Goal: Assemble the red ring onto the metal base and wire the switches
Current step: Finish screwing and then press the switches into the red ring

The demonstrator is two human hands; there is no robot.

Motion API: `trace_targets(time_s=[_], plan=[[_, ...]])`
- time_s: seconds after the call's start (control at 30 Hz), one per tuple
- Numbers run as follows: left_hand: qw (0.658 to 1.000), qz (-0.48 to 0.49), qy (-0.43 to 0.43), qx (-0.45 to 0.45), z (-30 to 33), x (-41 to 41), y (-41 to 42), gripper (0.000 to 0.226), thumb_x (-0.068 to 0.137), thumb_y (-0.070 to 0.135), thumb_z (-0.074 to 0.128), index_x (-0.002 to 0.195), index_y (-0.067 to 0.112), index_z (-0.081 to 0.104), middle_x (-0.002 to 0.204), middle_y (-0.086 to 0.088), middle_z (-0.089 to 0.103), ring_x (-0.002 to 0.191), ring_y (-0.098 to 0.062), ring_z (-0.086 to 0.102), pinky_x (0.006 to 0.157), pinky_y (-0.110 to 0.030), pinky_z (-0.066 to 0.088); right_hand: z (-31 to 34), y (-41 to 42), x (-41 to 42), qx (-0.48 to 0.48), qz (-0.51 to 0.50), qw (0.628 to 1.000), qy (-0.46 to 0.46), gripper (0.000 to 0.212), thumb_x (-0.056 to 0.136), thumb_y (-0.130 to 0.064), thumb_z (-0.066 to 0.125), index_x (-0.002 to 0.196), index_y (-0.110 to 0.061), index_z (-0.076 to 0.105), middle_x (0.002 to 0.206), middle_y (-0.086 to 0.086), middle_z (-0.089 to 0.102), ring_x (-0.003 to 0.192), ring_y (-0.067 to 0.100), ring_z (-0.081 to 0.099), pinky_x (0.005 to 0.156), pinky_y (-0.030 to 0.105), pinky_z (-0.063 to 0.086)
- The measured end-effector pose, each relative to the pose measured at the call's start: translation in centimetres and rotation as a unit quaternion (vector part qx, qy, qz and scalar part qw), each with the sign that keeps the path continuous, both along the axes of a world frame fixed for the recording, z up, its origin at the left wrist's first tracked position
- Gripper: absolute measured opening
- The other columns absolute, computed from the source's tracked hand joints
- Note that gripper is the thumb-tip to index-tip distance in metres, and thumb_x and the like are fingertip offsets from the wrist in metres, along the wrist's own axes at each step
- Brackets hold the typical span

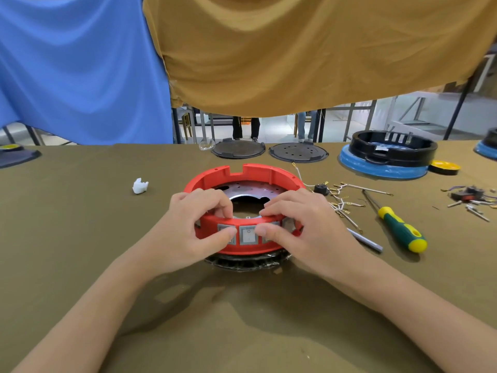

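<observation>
The red ring (250, 172) sits on the round metal base (246, 188), over a dark disc at the table's middle. Grey rocker switches (248, 235) are set in the ring's near wall. My left hand (193, 227) grips the near left part of the ring, fingers curled over its rim and thumb pressed on the left switch. My right hand (301, 224) grips the near right part the same way, its thumb on the right switch. White wires with brass terminals (343, 200) lie loose to the right of the ring.
A green and yellow screwdriver (398, 227) and a grey rod (365, 240) lie to the right. Two dark round plates (238, 149) and a black and blue housing (390, 154) stand at the back. A white scrap (139, 186) lies to the left, small parts (470, 197) at far right.
</observation>
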State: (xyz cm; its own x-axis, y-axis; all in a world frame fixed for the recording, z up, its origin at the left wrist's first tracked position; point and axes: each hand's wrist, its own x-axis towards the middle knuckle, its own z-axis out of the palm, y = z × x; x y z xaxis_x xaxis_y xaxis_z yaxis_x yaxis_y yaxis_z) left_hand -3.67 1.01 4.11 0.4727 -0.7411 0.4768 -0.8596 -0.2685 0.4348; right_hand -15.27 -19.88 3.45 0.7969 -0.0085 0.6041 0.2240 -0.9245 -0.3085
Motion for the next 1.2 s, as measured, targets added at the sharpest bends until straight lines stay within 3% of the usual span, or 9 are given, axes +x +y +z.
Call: trace_targets(time_s=[0.2,0.4,0.47,0.57,0.63,0.87,0.97,1.1,1.2], plan=[[0.999,-0.037,-0.004,-0.026,0.1,-0.8,-1.0,0.017,0.084,0.041,0.073,0.091,0.030,0.063,0.097,0.010,0.056,0.093,-0.015,0.058,0.092,-0.043,0.043,1.1,-0.9,-0.3,0.016,0.048,0.998,0.046,0.021,0.087,-0.030,0.074,0.107,-0.025,0.076,0.109,-0.014,0.065,0.106,0.004,0.055,0.096,0.035,0.044],[0.997,-0.047,0.048,-0.025,0.5,0.2,-0.7,0.014,0.086,0.017,0.077,0.085,0.016,0.064,0.091,0.005,0.051,0.082,-0.012,0.053,0.075,-0.015,0.039,0.2,0.9,0.3,-0.017,-0.007,1.000,-0.023,0.023,0.085,-0.033,0.072,0.101,-0.018,0.079,0.095,-0.007,0.069,0.094,0.017,0.060,0.084,0.043,0.049],[0.998,-0.043,0.039,-0.027,0.5,0.3,-0.4,0.014,0.085,0.025,0.075,0.087,0.019,0.063,0.092,0.006,0.053,0.085,-0.015,0.055,0.077,-0.020,0.041,0.3,0.7,0.2,-0.022,0.006,1.000,-0.017,0.027,0.086,-0.037,0.071,0.105,-0.019,0.078,0.101,-0.007,0.069,0.098,0.014,0.059,0.086,0.035,0.049],[0.999,-0.039,0.019,-0.033,0.3,0.1,-0.2,0.022,0.081,0.042,0.071,0.094,0.024,0.065,0.095,0.009,0.057,0.093,-0.019,0.058,0.081,-0.029,0.047,1.0,-0.8,-0.2,0.011,0.054,0.997,0.051,0.044,0.085,-0.052,0.064,0.122,-0.027,0.069,0.121,-0.016,0.057,0.116,-0.003,0.045,0.093,0.011,0.038],[0.999,-0.035,0.016,-0.037,0.3,-0.3,-0.3,0.030,0.079,0.050,0.071,0.100,0.029,0.068,0.097,0.012,0.057,0.098,-0.018,0.058,0.085,-0.027,0.046,1.3,-2.0,-0.3,0.012,0.056,0.994,0.091,0.045,0.085,-0.054,0.063,0.124,-0.033,0.066,0.124,-0.020,0.053,0.119,-0.005,0.043,0.092,0.009,0.038],[0.998,-0.011,0.021,-0.052,0.0,0.1,-0.9,0.013,0.082,0.028,0.077,0.093,0.021,0.075,0.092,0.007,0.053,0.089,-0.011,0.054,0.077,-0.014,0.040,1.1,-1.5,0.3,0.008,0.035,0.998,0.053,0.023,0.085,-0.032,0.075,0.107,-0.025,0.077,0.087,-0.029,0.059,0.089,-0.009,0.056,0.079,0.005,0.038],[0.998,-0.010,0.024,-0.057,0.0,0.3,-0.5,0.014,0.083,0.023,0.081,0.095,0.025,0.073,0.096,0.009,0.055,0.096,-0.014,0.057,0.084,-0.023,0.046,1.0,-1.0,0.1,-0.018,0.032,0.998,0.047,0.028,0.086,-0.038,0.072,0.110,-0.024,0.074,0.093,-0.024,0.061,0.087,-0.007,0.053,0.084,0.004,0.033],[0.999,-0.013,0.001,-0.048,-0.2,-0.4,-0.7,0.029,0.081,0.051,0.072,0.103,0.032,0.071,0.102,0.017,0.059,0.109,-0.013,0.055,0.096,-0.037,0.044,1.3,-1.4,-0.3,-0.006,0.051,0.996,0.078,0.049,0.086,-0.061,0.059,0.123,-0.029,0.063,0.104,-0.028,0.057,0.101,-0.007,0.050,0.085,0.007,0.038],[0.998,-0.008,-0.010,-0.062,-0.3,-0.8,-1.2,0.021,0.083,0.044,0.070,0.098,0.030,0.074,0.098,0.017,0.057,0.104,-0.012,0.055,0.095,-0.046,0.043,1.6,-2.1,-0.4,-0.001,0.061,0.994,0.095,0.034,0.090,-0.052,0.063,0.115,-0.029,0.064,0.102,-0.019,0.062,0.102,0.003,0.053,0.082,0.014,0.043]])
